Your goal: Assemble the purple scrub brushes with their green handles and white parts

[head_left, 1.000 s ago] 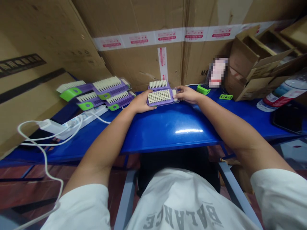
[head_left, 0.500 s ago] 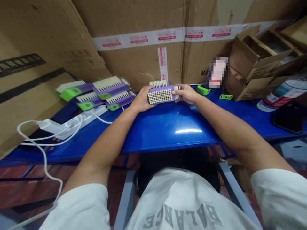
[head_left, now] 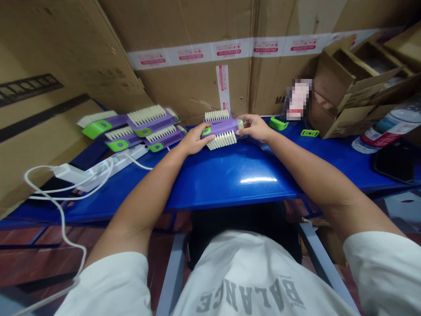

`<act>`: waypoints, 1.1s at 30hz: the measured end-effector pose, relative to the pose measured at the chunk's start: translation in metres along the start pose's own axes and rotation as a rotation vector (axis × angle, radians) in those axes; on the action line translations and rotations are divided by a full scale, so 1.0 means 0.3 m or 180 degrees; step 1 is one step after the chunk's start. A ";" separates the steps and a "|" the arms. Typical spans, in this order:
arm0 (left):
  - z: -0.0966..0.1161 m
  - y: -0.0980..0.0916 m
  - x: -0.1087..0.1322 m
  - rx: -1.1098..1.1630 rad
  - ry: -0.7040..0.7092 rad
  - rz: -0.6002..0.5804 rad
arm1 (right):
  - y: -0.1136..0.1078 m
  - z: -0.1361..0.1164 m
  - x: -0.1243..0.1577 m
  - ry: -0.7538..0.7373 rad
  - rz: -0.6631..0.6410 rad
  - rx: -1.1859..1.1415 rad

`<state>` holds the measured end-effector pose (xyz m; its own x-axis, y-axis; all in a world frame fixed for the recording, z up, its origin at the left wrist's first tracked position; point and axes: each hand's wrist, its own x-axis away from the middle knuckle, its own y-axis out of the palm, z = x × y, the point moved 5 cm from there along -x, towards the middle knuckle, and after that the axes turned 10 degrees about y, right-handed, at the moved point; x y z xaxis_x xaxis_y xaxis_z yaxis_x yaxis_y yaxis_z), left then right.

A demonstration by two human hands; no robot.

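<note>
Between my hands, above the blue table (head_left: 226,175), is a purple scrub brush (head_left: 219,128) with a green end and two rows of pale bristles, one facing away and one toward me. My left hand (head_left: 194,139) grips its left, green end, thumb on top. At the other end my right hand (head_left: 256,128) pinches the clear and pale green tip with thumb and fingers. To the left lie several similar purple and green brushes (head_left: 149,118), partly stacked. Two loose green plastic pieces, one a curved clip (head_left: 279,123), the other a flat frame (head_left: 309,133), lie to the right.
A white power strip (head_left: 113,164) with plugged-in white cables (head_left: 64,219) lies at the left. Cardboard boxes (head_left: 187,83) wall the back. At the right stand opened small boxes (head_left: 348,87), a labelled bottle (head_left: 383,129) and a dark phone (head_left: 396,162).
The brush has rolled in my hands: the near bristles, which faced up toward me, now point downward, and the purple back shows. My left thumb now rests on the green end.
</note>
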<state>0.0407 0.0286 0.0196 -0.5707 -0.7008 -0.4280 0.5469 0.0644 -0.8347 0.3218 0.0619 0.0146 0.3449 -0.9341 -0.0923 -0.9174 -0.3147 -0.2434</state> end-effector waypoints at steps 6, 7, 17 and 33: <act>0.021 -0.013 0.002 -0.0234 -0.0155 0.0063 | 0.024 -0.009 0.005 -0.0262 -0.0110 0.0296; 0.023 -0.016 0.003 -0.0260 -0.0163 0.0047 | 0.027 -0.013 0.008 -0.0306 -0.0129 0.0353; 0.029 -0.009 0.000 -0.0508 0.0035 -0.0083 | 0.057 -0.016 0.012 -0.0524 -0.0172 0.0806; 0.014 0.005 -0.004 -0.0440 -0.0101 0.0115 | 0.032 -0.007 -0.006 -0.0699 0.0190 0.0947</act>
<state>0.0449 0.0264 0.0202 -0.5313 -0.7183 -0.4492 0.4760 0.1855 -0.8597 0.3120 0.0601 0.0146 0.3565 -0.8807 -0.3120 -0.8507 -0.1679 -0.4982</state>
